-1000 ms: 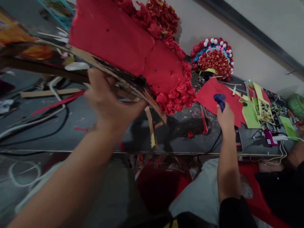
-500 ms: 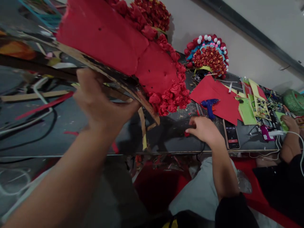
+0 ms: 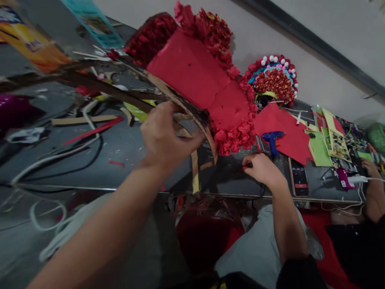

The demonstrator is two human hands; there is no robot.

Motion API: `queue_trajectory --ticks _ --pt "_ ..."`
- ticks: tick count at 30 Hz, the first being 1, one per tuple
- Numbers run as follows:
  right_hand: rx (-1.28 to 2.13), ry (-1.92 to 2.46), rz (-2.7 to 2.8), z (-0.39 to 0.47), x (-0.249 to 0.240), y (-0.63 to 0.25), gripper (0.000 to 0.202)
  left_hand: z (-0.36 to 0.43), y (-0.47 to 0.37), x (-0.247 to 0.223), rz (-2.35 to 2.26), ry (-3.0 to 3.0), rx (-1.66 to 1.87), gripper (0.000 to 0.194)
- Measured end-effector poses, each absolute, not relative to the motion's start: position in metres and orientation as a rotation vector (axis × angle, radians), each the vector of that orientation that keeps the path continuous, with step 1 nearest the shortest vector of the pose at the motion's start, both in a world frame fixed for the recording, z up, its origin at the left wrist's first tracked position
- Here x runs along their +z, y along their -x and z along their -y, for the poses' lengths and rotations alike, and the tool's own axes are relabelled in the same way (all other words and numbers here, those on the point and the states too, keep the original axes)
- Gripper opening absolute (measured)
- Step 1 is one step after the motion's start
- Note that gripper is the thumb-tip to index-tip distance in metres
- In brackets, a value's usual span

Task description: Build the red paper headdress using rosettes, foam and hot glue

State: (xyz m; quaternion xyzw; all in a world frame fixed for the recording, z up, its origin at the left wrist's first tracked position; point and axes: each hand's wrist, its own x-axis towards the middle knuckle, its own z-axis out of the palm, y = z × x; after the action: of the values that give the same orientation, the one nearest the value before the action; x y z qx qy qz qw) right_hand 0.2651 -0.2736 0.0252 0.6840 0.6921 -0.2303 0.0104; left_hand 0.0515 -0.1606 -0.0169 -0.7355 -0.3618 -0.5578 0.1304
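Observation:
My left hand (image 3: 168, 134) grips the cardboard edge of a large red craft piece (image 3: 195, 72), which is tilted above the table. Crumpled red paper flowers (image 3: 236, 136) line its outer and lower rim. Brown strips hang beneath it near my fingers. To the right, close to the table's front edge, my right hand (image 3: 260, 168) is closed in a pinch on a small red piece, mostly hidden by the fingers. A blue glue gun (image 3: 273, 140) lies just beyond that hand on red sheets (image 3: 293, 138).
A phone (image 3: 299, 178) lies right of my right hand, beside a purple device (image 3: 345, 178) with white cables. A decorated headpiece (image 3: 275, 80) stands by the wall. Scraps and a cable (image 3: 60, 156) cover the left. Another person's hand (image 3: 371, 168) is at far right.
The view has shifted left, so most things appear farther right. The red craft piece, still in my left hand, shows more of its flowered top. My right hand's fingers are more closed together.

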Motion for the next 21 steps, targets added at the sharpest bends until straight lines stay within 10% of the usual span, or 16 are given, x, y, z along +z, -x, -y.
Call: queue_trajectory --ticks 9,15,21 --pt "-0.167 -3.344 -2.628 0.284 0.056 -0.295 0.016 0.179 -0.060 -0.004 0.917 2.297 -1.656 0.032" --pt "-0.798 -3.362 -2.785 0.284 0.057 -0.281 0.016 0.185 -0.063 0.005 0.813 2.300 -1.681 0.035" --pt "-0.682 -3.375 -2.702 0.286 0.058 -0.279 0.016 0.182 -0.067 0.009 0.625 2.221 -1.716 0.041"
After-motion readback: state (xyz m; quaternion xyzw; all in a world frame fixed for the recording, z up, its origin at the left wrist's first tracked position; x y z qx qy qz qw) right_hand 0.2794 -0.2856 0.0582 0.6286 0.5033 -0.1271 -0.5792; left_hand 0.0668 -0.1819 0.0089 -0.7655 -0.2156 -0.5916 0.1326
